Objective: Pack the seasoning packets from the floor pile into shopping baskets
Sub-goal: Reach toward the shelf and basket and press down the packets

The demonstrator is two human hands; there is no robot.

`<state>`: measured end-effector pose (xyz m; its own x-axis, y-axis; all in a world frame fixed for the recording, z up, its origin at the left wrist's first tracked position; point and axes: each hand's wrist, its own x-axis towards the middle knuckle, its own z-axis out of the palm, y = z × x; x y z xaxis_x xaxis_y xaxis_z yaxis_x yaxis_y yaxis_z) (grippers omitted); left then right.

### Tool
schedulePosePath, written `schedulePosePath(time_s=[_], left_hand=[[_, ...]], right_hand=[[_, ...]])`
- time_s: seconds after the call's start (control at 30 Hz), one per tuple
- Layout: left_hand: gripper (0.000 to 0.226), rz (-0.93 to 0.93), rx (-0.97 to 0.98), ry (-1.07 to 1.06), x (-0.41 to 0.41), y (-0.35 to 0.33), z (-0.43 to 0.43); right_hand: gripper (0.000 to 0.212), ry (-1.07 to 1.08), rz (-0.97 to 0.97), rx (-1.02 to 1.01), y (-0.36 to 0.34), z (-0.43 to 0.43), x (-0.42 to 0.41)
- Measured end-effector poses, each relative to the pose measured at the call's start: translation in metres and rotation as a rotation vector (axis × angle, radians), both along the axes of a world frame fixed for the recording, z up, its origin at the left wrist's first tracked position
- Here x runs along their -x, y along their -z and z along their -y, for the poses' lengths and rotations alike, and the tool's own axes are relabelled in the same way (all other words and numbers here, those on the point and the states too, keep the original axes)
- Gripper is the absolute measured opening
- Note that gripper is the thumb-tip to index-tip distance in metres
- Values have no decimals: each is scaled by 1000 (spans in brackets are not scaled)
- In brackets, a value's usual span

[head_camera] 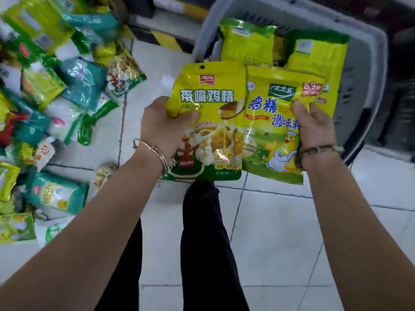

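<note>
Here, a person is standing on a floor of pale, glossy square tiles with dark grout lines, and their black-trousered legs are showing between the two bare forearms. The left hand is gripping a yellow pouch with white characters and a green base, its thumb pressing on the front and its fingers hidden behind. The right hand is gripping a second yellow packet (the one with a cartoon chicken in a chef's hat), its thumb lying on the front and its fingers curling round the right edge. Both are being held side by side in the air, their edges touching or slightly overlapping, in front of a grey plastic shopping basket that is sitting on the tiles at upper right. More yellow packets are lying inside the basket. Off to the left the floor pile is sprawling over the tiles, a blurred jumble of green, teal, yellow and white packets. A black-and-yellow striped strip is running along the floor's far edge, beside the basket. A thin metal bangle is circling the left wrist, a beaded bracelet the right.
</note>
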<state>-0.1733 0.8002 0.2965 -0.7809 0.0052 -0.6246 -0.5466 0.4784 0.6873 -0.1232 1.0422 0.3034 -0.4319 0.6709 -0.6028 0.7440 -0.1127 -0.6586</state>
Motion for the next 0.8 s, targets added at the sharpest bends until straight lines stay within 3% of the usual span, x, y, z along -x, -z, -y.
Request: schedulePosePath(time_s=[0.1, 0.2, 0.27, 0.43, 0.5, 0.63, 0.73, 0.8], left_hand=[[13, -26, -12, 43, 0, -2, -49], [10, -55, -6, 77, 4, 1, -89], [10, -80, -21, 90, 10, 9, -114], [41, -137, -10, 96, 34, 32, -173], [38, -157, -50, 91, 48, 42, -196], [30, -167, -9, 100, 68, 65, -235], [39, -88, 82, 82, 69, 87, -252], [49, -38, 97, 57, 65, 94, -260]], right_hand=[[67, 17, 14, 45, -9, -41, -12], [7, 37, -29, 35, -8, -85, -20], [12, 54, -48, 25, -4, -111, -20], [12, 91, -95, 35, 17, -169, -5], [14, 44, -70, -5, 27, -189, 8], [21, -40, 17, -181, 56, -224, 35], [16, -176, 153, -343, 79, -231, 54], [38, -225, 222, -445, 92, -229, 63]])
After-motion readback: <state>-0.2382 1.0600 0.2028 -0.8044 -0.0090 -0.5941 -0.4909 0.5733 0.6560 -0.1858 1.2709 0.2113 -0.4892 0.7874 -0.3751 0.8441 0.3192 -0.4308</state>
